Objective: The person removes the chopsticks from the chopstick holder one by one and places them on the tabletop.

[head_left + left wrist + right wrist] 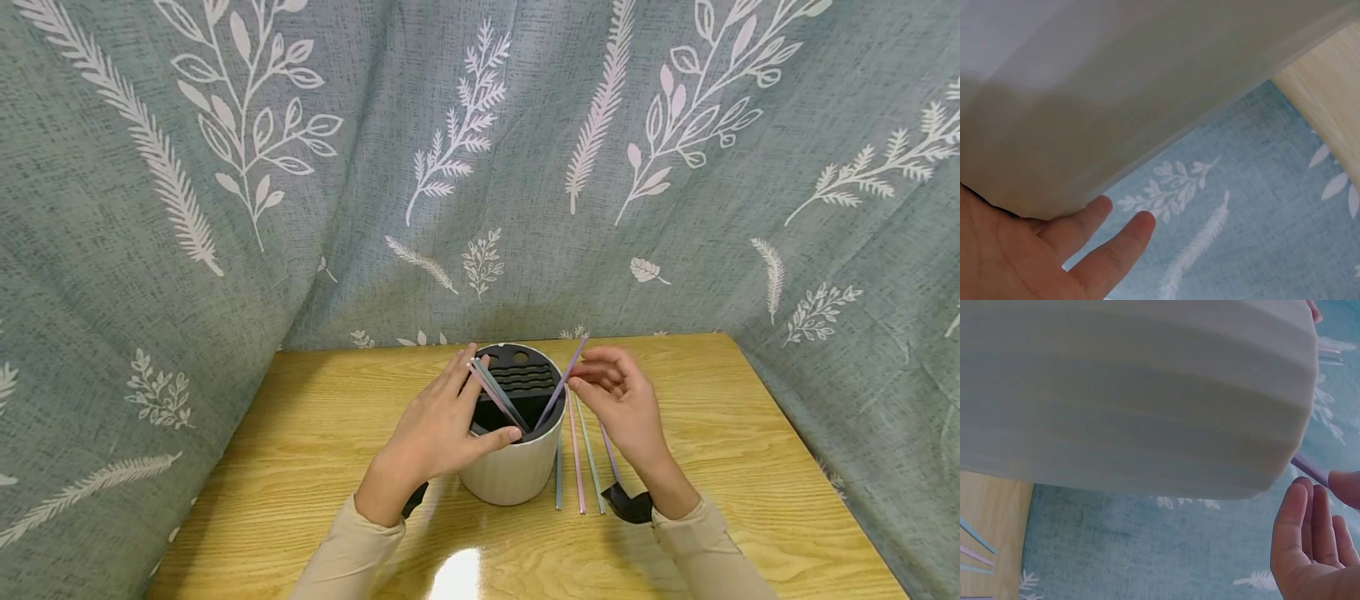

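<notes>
A white ribbed cylindrical holder (506, 475) with a black slotted insert (517, 379) stands on the table. Over its left side lies my left hand (442, 417), fingers spread and fairly straight, the thumb at the front rim. Beside those fingers, a pink straw (491, 388) and a blue-grey straw (501, 392) lean inside the holder. My right hand (618, 400) pinches a slanted purple straw (558, 387) between thumb and fingertips at the right rim; its lower end is inside the holder. The right wrist view shows the purple straw (1309, 469) at the thumb.
Right of the holder lie a blue straw (558, 483), a pink straw (577, 454), a pale green straw (590, 454) and another purple straw (609, 454). Patterned blue-grey cloth (525, 275) hangs behind and on both sides of the wooden table (720, 450).
</notes>
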Tool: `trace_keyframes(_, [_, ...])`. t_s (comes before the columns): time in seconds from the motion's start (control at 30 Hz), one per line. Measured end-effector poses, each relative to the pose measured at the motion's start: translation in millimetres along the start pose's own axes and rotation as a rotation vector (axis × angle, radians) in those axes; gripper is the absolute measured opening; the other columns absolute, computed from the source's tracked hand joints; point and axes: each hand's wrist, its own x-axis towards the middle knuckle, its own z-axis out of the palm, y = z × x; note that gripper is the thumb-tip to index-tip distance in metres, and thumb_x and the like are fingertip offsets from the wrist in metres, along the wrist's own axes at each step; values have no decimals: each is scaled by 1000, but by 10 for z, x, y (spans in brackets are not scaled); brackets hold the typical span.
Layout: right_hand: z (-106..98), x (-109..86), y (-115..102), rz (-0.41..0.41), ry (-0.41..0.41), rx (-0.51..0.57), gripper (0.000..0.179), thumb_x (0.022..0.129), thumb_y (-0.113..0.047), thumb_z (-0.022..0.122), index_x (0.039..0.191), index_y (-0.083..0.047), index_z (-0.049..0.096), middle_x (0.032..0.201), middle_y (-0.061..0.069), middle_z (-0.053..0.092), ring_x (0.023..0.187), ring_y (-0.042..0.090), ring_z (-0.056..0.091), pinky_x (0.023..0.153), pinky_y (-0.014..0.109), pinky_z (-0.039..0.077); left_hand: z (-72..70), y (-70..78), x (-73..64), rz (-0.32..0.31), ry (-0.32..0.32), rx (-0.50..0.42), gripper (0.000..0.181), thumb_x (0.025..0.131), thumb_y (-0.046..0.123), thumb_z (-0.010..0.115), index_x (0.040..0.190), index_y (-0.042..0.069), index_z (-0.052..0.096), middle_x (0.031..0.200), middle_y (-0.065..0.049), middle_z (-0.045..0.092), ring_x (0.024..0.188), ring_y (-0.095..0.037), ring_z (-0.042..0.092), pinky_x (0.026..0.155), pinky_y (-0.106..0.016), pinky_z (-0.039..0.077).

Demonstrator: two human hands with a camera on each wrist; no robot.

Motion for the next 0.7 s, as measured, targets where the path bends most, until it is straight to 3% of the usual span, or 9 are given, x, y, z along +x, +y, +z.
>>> trace_keyframes(0.53, [83,37,45,20,-7,-47,34,90,12,68,121,9,56,102,20,66,93,18,68,81,27,56,9,5,1,-1,16,-3,107,85,86,37,161,13,21,166,-12,11,150,-27,15,108,-52,38])
trace_keyframes(0.7, [114,87,1,-19,11,-45,34,89,14,67,120,11,55,102,12,66,93,16,67,83,26,55,12,-1,5,-1,19,-2,107,85,86,37,161,13,22,166,-11,11,151,-26,14,108,-52,38])
